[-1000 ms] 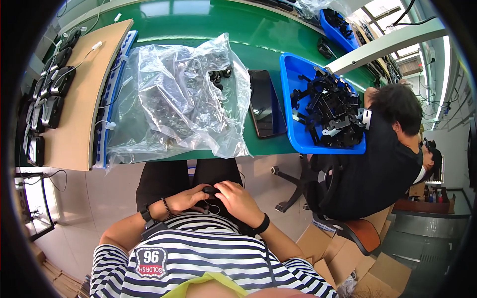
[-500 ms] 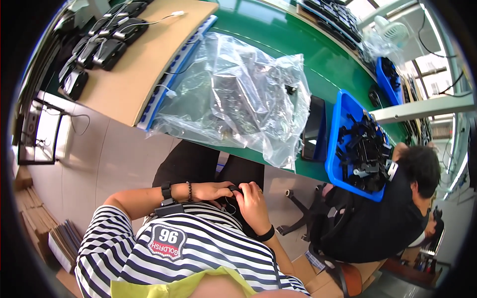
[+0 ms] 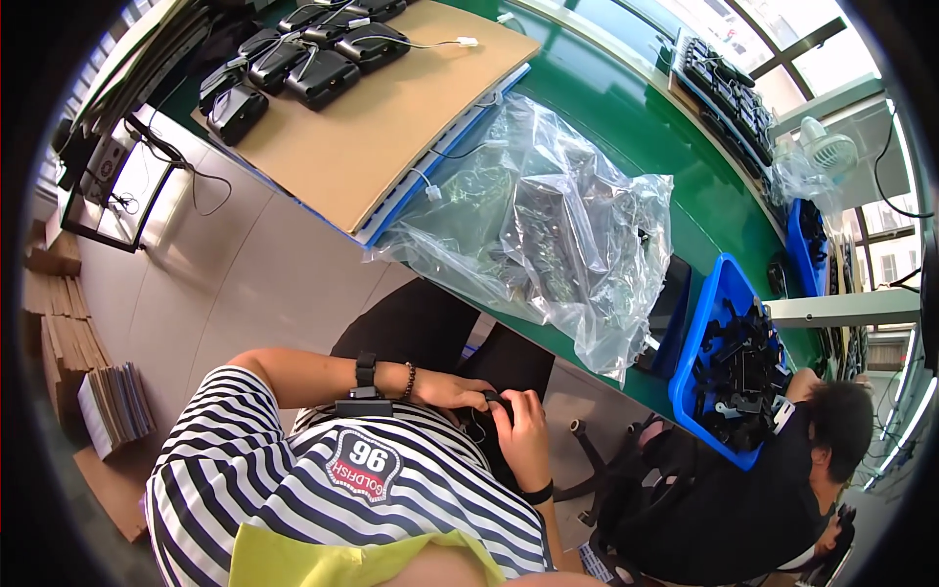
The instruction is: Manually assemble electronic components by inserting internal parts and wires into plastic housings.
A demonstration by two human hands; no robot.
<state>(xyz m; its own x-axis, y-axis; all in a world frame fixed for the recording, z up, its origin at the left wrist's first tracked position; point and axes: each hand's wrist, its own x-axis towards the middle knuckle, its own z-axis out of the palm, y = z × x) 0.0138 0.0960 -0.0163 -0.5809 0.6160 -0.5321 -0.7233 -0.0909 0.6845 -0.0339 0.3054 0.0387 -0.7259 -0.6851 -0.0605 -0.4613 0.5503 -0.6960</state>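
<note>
Close to my striped shirt, above my lap, both hands meet around a small black part (image 3: 492, 396). My left hand (image 3: 453, 391) comes in from the left with its fingers closed on one side of it. From the other side, my right hand (image 3: 525, 440) pinches it between thumb and fingers. A thin pale wire hangs beneath the part, next to my fingers. Most of the part is covered by the fingers, so its exact kind does not show. On the green table (image 3: 587, 108) beyond my hands lies a crumpled clear plastic bag (image 3: 558, 225) with dark pieces inside.
Several black devices with cables (image 3: 323, 78) rest on a brown board (image 3: 391, 127) at the far left. A blue tray (image 3: 693, 391) of black parts stands at the table's right edge. A co-worker in black (image 3: 724, 519) sits beside it. Cardboard stacks (image 3: 64, 333) stand at left.
The whole view has shifted, so the table and its things sit lower and farther right. My hands stay together on the small black part, with only slight finger movement.
</note>
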